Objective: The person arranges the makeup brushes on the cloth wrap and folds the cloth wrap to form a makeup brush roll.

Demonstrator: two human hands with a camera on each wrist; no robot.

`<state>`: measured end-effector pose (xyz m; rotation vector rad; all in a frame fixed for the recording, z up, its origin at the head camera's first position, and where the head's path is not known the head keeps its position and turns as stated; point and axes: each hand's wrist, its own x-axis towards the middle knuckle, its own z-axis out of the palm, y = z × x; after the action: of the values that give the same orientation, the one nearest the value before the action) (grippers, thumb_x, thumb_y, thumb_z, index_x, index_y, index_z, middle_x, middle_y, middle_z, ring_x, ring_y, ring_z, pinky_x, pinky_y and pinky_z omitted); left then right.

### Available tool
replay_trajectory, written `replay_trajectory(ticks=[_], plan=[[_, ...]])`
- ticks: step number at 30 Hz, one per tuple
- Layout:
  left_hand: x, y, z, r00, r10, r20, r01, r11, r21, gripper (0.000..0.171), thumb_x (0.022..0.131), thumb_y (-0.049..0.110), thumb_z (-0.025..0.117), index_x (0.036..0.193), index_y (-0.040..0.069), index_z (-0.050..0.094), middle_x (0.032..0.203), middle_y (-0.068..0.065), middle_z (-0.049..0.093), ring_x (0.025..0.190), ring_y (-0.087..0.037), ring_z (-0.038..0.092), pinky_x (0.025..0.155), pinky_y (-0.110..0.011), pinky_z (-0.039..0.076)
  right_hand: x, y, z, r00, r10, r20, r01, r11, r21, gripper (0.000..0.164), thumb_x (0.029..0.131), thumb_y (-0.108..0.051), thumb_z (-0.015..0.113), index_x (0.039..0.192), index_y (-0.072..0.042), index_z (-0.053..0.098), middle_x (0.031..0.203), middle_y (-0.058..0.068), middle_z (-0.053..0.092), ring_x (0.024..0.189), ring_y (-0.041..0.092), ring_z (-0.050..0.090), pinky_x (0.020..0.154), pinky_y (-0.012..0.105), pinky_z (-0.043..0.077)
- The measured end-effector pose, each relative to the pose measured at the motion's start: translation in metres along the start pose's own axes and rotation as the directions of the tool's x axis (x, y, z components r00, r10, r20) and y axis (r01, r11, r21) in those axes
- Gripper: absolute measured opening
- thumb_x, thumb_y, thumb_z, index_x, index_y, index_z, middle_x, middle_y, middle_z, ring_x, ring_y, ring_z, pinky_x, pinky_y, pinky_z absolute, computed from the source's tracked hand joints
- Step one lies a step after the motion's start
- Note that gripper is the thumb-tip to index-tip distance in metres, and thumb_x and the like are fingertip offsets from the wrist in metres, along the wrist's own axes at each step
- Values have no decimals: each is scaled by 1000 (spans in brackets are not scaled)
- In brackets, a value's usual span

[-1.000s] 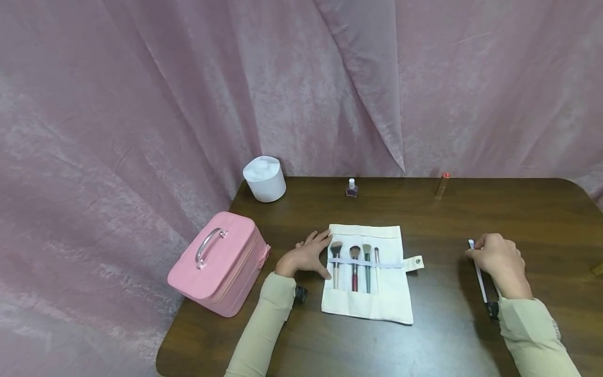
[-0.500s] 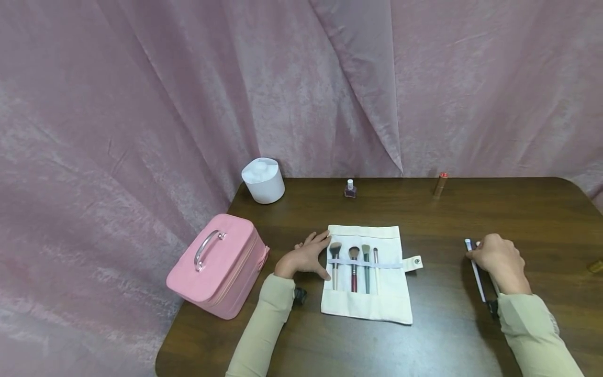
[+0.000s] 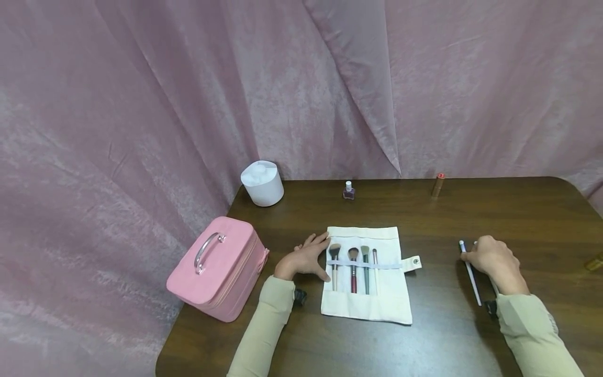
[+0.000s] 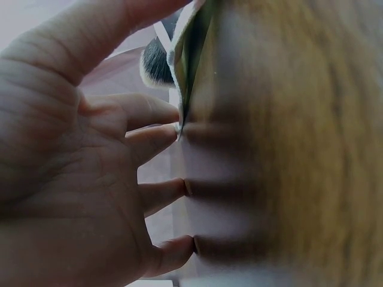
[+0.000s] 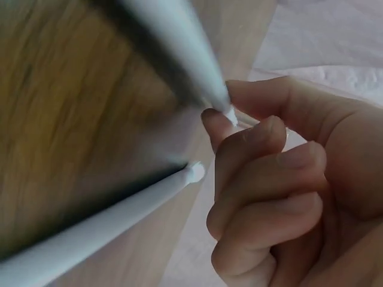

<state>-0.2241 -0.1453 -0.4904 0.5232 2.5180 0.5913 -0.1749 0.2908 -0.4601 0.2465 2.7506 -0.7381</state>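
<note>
A cream fabric brush roll (image 3: 391, 306) lies unfolded mid-table, with several makeup brushes (image 3: 354, 269) tucked under its lilac elastic band. My left hand (image 3: 303, 260) rests along the roll's left edge, fingers spread; in the left wrist view its fingertips touch the table by the cloth edge. Over at the right, my right hand (image 3: 497, 262) pinches a slim white stick (image 3: 472, 283) near its far end between thumb and index finger, the other fingers curled. A second white stick (image 5: 108, 227) lies on the table just beside it, mostly hidden by the hand in the head view.
A pink case (image 3: 214, 267) with a metal handle stands at left. Along the back edge are a white tub (image 3: 262, 187), a nail polish bottle (image 3: 348, 191) and a gold tube with a red top (image 3: 438, 186). A gold item (image 3: 594, 263) sits at the right edge.
The pinched white stick has shifted a little to the left with my right hand, away from the other stick. My left hand stays at the brush roll.
</note>
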Motion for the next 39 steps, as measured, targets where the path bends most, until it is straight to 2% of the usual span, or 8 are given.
replay_trajectory(ticks=[7, 12, 14, 17, 21, 26, 36, 39], plan=[[0, 1, -1, 1000, 3, 4, -3, 1000, -5, 107, 76, 26, 91, 161, 15, 28, 170, 2, 9, 155, -31, 2, 116, -67, 10, -1, -7, 0, 989, -146, -6, 146, 989, 32, 27, 96, -24, 63, 81, -2, 70, 74, 6, 56, 70, 26, 50, 58, 37, 39], [0, 1, -2, 1000, 6, 9, -6, 1000, -5, 107, 76, 26, 91, 162, 15, 27, 170, 2, 9, 155, -31, 2, 116, -67, 10, -2, -16, 4, 979, -202, 28, 189, 950, 248, 24, 99, -15, 59, 87, 4, 68, 71, 3, 58, 65, 17, 57, 57, 33, 51], [0, 1, -2, 1000, 5, 6, -5, 1000, 3, 107, 76, 27, 91, 162, 15, 28, 170, 1, 9, 155, -31, 2, 115, -67, 10, -1, -20, 5, 974, -224, 48, 189, 904, 383, 24, 100, -12, 56, 90, 8, 66, 73, 3, 60, 65, 15, 60, 58, 32, 55], [-1, 1, -3, 1000, 4, 3, -4, 1000, 6, 107, 77, 27, 91, 162, 15, 27, 170, 2, 9, 155, -31, 2, 115, -67, 10, 2, -27, 7, 968, -244, 67, 162, 801, 576, 22, 100, -6, 54, 90, 9, 66, 76, 5, 65, 66, 13, 65, 62, 32, 59], [-1, 0, -3, 1000, 3, -1, -3, 1000, -1, 107, 76, 26, 91, 162, 15, 28, 170, 2, 9, 155, -30, 2, 116, -67, 10, 5, -35, 9, 961, -270, 51, 147, 660, 737, 20, 98, -1, 54, 86, -1, 69, 75, 4, 68, 64, 11, 68, 63, 32, 60], [-1, 1, -3, 1000, 2, 0, -2, 1000, -6, 107, 76, 26, 91, 162, 15, 28, 170, 2, 10, 155, -31, 2, 115, -67, 10, 6, -41, 11, 955, -296, 27, 142, 534, 834, 23, 98, 2, 55, 82, -7, 69, 73, 1, 68, 62, 12, 66, 62, 30, 59], [-3, 2, -1, 1000, 5, 4, -5, 1000, 0, 107, 76, 27, 91, 162, 15, 27, 170, 2, 9, 155, -31, 2, 116, -67, 10, 8, -50, 15, 959, -269, -89, 172, 305, 936, 17, 97, 6, 55, 90, -6, 64, 80, 1, 69, 67, 12, 67, 63, 29, 59], [-3, 2, -1, 1000, 6, 3, -6, 1000, -3, 107, 76, 27, 91, 161, 15, 28, 170, 2, 11, 155, -31, 3, 115, -67, 11, 9, -53, 16, 965, -228, -130, 192, 273, 943, 12, 97, 6, 58, 94, -5, 63, 80, 0, 68, 66, 12, 67, 63, 29, 59]])
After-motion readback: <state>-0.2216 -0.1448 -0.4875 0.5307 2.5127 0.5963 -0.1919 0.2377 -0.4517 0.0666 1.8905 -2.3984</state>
